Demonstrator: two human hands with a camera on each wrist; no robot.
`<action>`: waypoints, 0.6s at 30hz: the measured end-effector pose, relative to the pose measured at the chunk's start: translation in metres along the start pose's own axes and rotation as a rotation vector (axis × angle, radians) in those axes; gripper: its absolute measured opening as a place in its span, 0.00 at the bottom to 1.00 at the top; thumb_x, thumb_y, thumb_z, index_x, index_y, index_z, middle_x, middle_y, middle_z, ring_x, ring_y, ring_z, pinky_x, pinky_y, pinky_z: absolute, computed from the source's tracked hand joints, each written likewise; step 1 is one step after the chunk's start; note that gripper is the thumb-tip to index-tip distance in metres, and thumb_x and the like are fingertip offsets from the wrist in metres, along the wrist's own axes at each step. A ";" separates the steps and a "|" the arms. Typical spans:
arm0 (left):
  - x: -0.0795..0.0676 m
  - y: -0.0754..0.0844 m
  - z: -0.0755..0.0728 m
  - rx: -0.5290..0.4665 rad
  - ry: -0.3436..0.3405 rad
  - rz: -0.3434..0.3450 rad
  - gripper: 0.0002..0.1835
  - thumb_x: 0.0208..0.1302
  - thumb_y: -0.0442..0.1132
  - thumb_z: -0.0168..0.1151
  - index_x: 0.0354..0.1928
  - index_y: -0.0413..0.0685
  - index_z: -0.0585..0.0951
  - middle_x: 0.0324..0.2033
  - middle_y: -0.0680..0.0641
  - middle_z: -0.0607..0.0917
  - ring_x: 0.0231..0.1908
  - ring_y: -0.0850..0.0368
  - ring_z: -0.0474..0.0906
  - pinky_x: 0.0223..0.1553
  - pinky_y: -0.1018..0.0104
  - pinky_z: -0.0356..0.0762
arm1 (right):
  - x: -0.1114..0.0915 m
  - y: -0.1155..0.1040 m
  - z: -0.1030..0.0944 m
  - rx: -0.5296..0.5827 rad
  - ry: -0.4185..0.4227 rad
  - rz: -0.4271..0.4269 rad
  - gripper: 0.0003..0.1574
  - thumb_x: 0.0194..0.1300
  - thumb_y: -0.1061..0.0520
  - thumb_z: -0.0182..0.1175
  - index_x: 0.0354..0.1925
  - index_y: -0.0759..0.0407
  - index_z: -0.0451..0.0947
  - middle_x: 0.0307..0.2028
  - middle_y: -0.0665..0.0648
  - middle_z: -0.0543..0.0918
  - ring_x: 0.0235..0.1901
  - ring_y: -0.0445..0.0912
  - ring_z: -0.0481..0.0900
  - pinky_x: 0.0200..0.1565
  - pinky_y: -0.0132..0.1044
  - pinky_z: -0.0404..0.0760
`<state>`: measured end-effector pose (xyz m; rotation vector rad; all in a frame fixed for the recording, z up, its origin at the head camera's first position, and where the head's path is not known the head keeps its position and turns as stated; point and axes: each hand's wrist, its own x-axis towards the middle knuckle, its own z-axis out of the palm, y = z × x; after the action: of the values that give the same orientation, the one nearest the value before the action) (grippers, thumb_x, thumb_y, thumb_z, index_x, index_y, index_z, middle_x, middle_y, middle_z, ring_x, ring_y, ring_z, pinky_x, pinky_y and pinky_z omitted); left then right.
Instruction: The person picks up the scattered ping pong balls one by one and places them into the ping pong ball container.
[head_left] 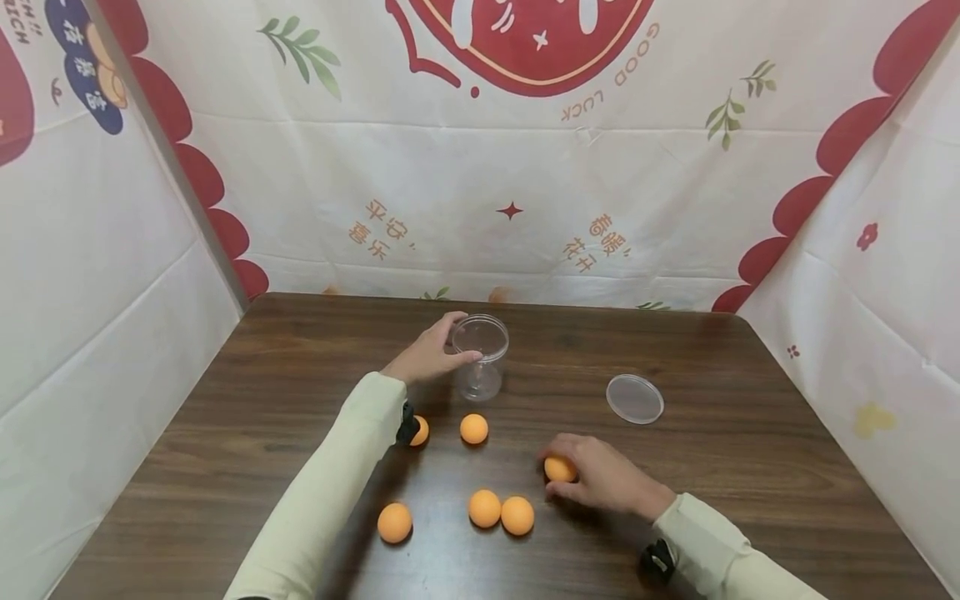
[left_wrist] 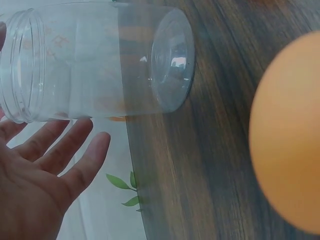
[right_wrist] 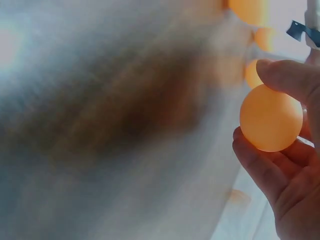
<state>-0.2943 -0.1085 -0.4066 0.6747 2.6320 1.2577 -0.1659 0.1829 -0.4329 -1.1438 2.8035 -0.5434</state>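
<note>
My left hand (head_left: 432, 352) holds a clear plastic jar (head_left: 480, 379) near its open mouth, thumb on the near side and fingers round the far side. The jar stands upright towards the back of the table; in the left wrist view the fingers (left_wrist: 80, 150) lie along its wall. Between the thumb and fingers of my right hand (head_left: 603, 475) is an orange ping-pong ball (right_wrist: 271, 118), low over the table at right of centre. Two more balls touch each other just left of that hand, one ball (head_left: 484, 508) beside another ball (head_left: 517, 516).
A round clear lid (head_left: 634, 399) lies flat at the right. One orange ball (head_left: 474, 429) sits in front of the jar, another ball (head_left: 421, 432) is partly hidden by the left wrist, and a further ball (head_left: 394, 523) lies nearer. Printed cloth (head_left: 465, 167) hangs behind the brown table (head_left: 300, 333).
</note>
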 end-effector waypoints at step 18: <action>-0.002 0.003 -0.002 0.021 -0.005 -0.006 0.40 0.62 0.51 0.64 0.70 0.47 0.56 0.58 0.40 0.72 0.53 0.48 0.75 0.55 0.54 0.75 | 0.034 0.016 -0.063 -0.083 -0.001 0.036 0.22 0.58 0.54 0.68 0.49 0.61 0.78 0.45 0.57 0.82 0.34 0.39 0.75 0.32 0.30 0.74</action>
<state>-0.2925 -0.1091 -0.4025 0.6720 2.6448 1.2278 -0.2134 0.1892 -0.3767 -1.1042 2.8649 -0.4274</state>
